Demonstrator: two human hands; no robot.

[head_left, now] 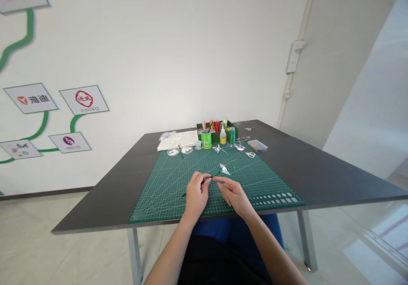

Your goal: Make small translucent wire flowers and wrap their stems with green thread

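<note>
My left hand (197,193) is closed around a thin dark stick-like tool (184,195), its lower end sticking out toward the left. A thin green piece (216,174) shows just past the fingertips; whether it belongs to the tool I cannot tell. My right hand (232,193) has its index finger stretched out to the left fingertips, the other fingers loosely bent and apart. I see nothing held in it. Just beyond lies a pale shiny folded piece (225,169) with a thin wire or stem. All this is over the green cutting mat (165,191).
Toward the back stand a green can (206,139), a glue bottle (223,136), a green thread spool (232,135) and a dark green box (199,128) with coloured spools. White scissors (250,154), a clear plastic case (257,145), small round dishes (187,150) and white sheets (191,137) lie around.
</note>
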